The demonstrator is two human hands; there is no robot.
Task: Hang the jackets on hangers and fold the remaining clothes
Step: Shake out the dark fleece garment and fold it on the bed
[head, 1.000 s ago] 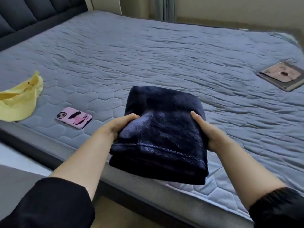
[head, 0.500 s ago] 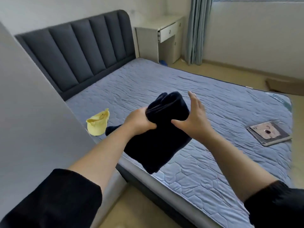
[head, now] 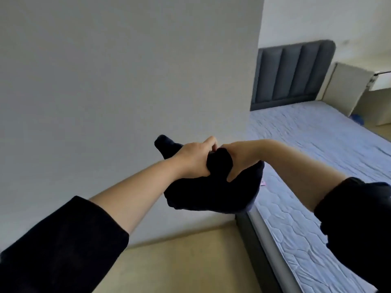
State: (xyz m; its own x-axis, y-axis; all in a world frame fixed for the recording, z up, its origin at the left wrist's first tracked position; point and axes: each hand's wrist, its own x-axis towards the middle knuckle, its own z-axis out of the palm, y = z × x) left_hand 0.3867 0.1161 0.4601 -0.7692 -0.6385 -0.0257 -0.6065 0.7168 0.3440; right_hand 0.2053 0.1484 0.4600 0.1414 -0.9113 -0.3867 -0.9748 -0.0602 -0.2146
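Observation:
A folded dark navy fleece garment (head: pixel 211 193) hangs in the air in front of a large grey-white panel, off the left side of the bed. My left hand (head: pixel 193 160) grips its upper left part, with one corner of the cloth sticking out past the knuckles. My right hand (head: pixel 239 159) grips the bundle from the right, thumb low and fingers wrapped over the top. The two hands almost touch above the cloth. No hanger or jacket is in view.
A tall grey-white panel (head: pixel 127 81) fills the left and centre. The bed (head: pixel 317 155) with its quilted blue-grey mattress and dark padded headboard (head: pixel 294 75) lies to the right. A white bedside unit (head: pixel 349 87) stands beyond. Beige floor (head: pixel 186 263) is below.
The garment left the mattress and swung left with both hands, away from the bed toward the panel. My right hand went from flat against the cloth to gripping it. The view turned left.

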